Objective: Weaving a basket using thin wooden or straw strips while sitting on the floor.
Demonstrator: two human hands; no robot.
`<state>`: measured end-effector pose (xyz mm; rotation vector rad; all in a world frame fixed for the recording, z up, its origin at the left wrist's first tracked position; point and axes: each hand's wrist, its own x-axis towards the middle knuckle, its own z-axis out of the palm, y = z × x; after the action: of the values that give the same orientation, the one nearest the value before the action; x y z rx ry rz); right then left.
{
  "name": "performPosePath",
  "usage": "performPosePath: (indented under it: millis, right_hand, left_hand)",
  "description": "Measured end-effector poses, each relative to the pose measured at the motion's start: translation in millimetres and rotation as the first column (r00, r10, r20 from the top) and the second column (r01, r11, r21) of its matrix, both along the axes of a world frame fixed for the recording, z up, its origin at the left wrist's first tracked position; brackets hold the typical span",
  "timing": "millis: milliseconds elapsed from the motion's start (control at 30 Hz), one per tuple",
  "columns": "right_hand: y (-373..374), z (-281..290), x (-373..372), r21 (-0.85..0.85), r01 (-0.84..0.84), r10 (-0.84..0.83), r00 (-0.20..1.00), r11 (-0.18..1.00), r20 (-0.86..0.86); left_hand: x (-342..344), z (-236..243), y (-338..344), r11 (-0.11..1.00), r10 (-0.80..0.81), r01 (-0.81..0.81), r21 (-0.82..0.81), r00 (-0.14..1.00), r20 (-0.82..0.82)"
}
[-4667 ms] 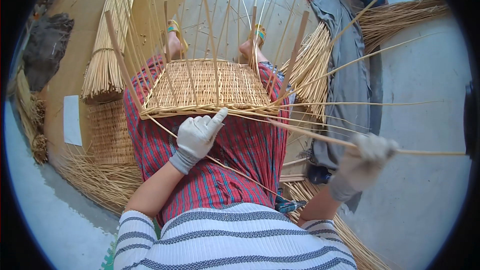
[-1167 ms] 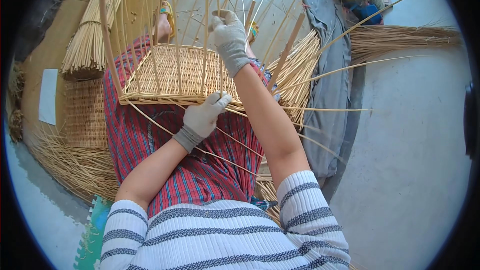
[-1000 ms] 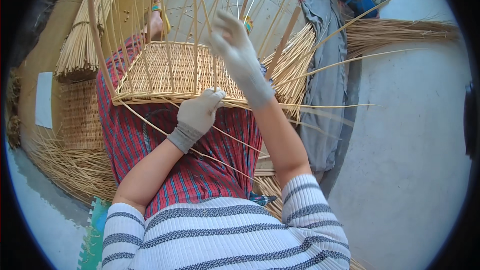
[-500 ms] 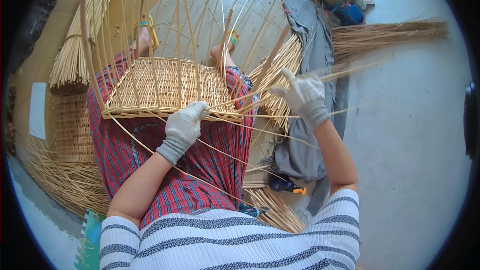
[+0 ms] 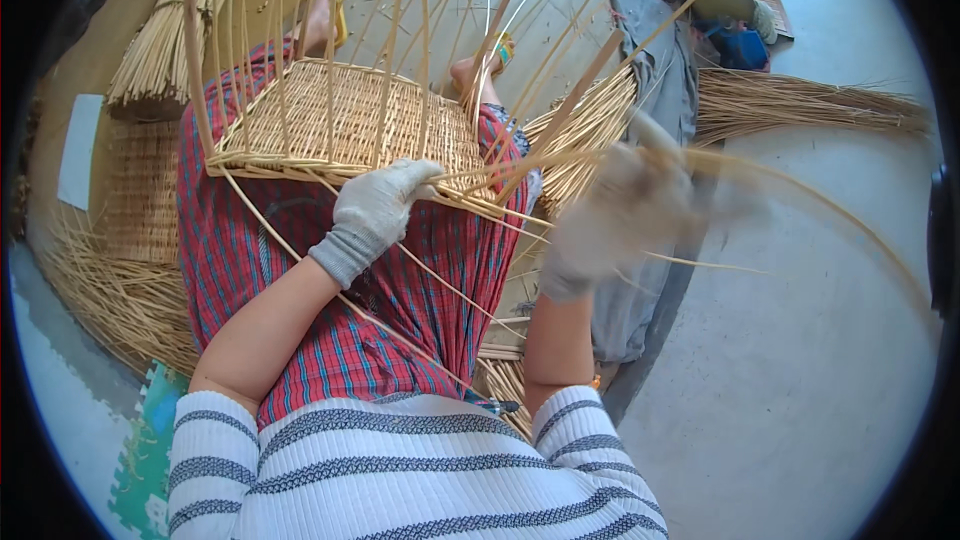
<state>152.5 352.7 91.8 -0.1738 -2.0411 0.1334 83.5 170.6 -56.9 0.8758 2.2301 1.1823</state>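
A rectangular woven wicker basket base [image 5: 345,118] lies across my lap, with long thin upright stakes rising around it and thicker corner sticks. My left hand [image 5: 375,208], in a pale work glove, is closed on the basket's near edge, right of the middle. Off the right corner, my gloved right hand [image 5: 625,215] is smeared by motion, so its fingers do not show clearly. A long bent cane strand [image 5: 815,180] runs past it and curves away to the right, also blurred. Loose cane ends trail from the near edge over the red plaid cloth [image 5: 340,365] on my lap.
Cane bundles lie at the far left [image 5: 165,50], beside the basket on the right [image 5: 590,125] and farther right [image 5: 800,100]. A grey cloth [image 5: 620,320] lies on the right. Left of my lap are another woven panel [image 5: 145,190] and loose canes [image 5: 115,290].
My right hand has swung downward, and the strand by it now bows far to the right. The basket sits slightly higher in view; my left hand keeps its grip near the same spot.
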Motion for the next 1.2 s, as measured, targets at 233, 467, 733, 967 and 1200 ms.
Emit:
performPosePath:
  millis: [233,467,733,967,1200]
  right_hand:
    - [-58.0,-37.2,-114.1,-0.364,0.072,0.258,0.581,0.928,0.772]
    - [-49.6,-32.2,-125.5,-0.382,0.093,0.246,0.622,0.920,0.744]
    - [-11.1,-61.9,-128.4,-0.588,0.208,0.277,0.728,0.781,0.627]
    - [22.7,-153.6,-106.1,-0.604,0.065,0.431,0.642,0.794,0.635]
    - [-22.1,-44.6,87.6,-0.948,0.165,0.908,0.370,-0.272,-0.196]
  left_hand:
    - [16.3,-12.7,-8.7,0.980,-0.101,0.023,-0.198,0.913,-0.395]
    - [34.6,31.3,-0.8,0.985,-0.046,-0.061,-0.162,0.810,-0.585]
    - [24.1,-24.5,13.6,0.983,-0.185,0.163,-0.088,0.865,-0.465]
    - [29.5,-4.9,16.7,0.954,-0.268,0.138,-0.267,0.791,-0.549]
    - [11.6,3.6,25.3,0.934,-0.341,0.121,-0.336,0.579,-0.741]
